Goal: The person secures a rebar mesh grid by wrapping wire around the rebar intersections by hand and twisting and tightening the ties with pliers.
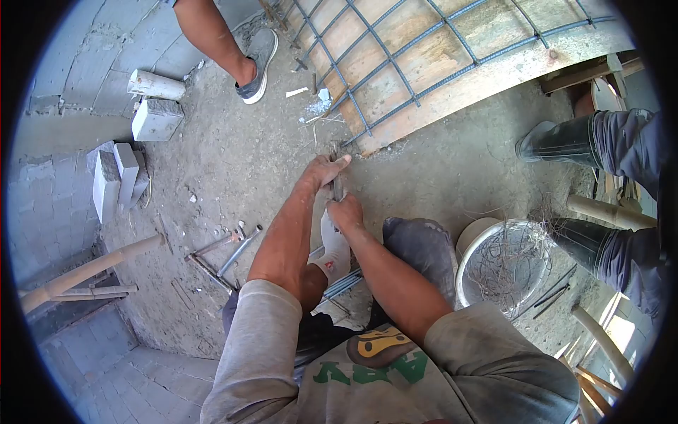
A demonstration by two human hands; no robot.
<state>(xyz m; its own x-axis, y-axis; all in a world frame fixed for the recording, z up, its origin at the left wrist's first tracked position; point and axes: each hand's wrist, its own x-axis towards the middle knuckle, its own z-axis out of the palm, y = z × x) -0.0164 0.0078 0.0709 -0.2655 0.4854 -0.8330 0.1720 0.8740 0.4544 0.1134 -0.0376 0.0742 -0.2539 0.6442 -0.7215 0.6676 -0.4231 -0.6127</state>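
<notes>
Over my link I see the board [494, 81] ahead to the right, with the rebar grid [477, 64] across it. A bucket [462, 275] of wire [501, 267] stands to my right. My left hand [325, 172], farther out, and right hand [346, 214], nearer, both grip a dark bar [337, 188] beside the board's corner.

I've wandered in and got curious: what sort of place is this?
Most likely a building site: a steel bar grid lies over wooden boards, pale blocks sit by a block wall, and a bucket holds tangled wire.
</notes>
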